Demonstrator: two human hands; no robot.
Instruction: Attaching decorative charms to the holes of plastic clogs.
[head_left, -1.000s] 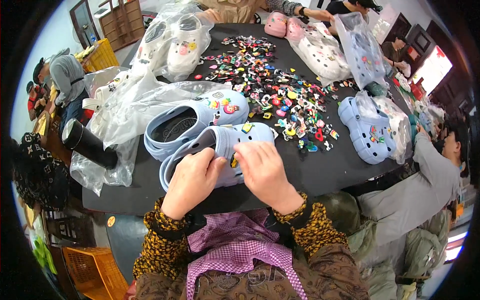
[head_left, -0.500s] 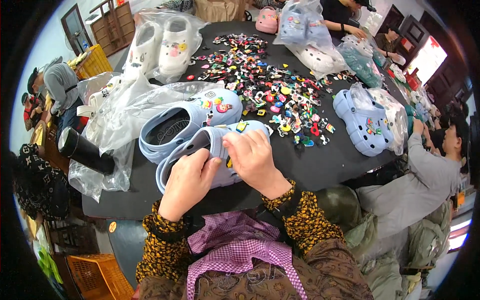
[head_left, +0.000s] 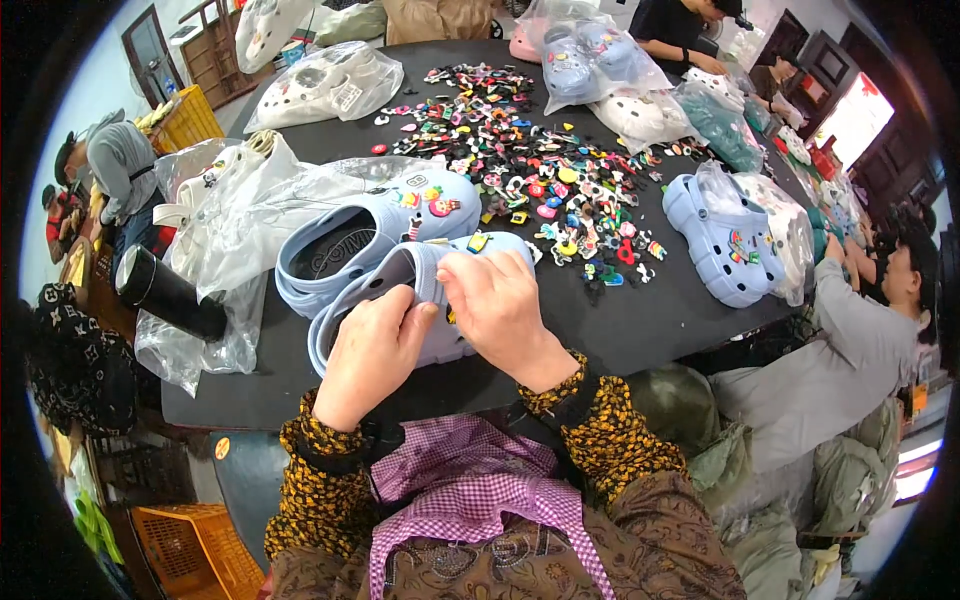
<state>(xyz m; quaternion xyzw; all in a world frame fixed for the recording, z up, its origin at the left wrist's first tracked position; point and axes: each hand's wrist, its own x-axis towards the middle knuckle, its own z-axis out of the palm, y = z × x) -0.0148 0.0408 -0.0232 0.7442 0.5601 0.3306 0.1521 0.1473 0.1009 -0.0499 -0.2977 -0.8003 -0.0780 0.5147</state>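
Observation:
My left hand (head_left: 375,345) is closed on the light blue clog (head_left: 336,335) nearest me, its thumb along the rim of the opening. My right hand (head_left: 502,318) is curled against the upper of that same clog, fingers bent inward; what its fingertips pinch is hidden. A bit of a yellow charm shows between the hands. Just behind lies a second light blue clog (head_left: 372,212), with colourful charms (head_left: 445,203) on its toe. Both clogs point away to the right.
A large heap of loose charms (head_left: 565,190) covers the table's middle. Bagged white clogs (head_left: 330,85) lie at the far left, with a black cylinder (head_left: 170,295) nearer. Another blue clog (head_left: 725,245) rests at the right, near a co-worker in grey (head_left: 830,370).
My hands stay on the near clog, almost unmoved. At the back left, the bagged white clogs have shifted to lie flatter, and another white clog shows raised at the top edge.

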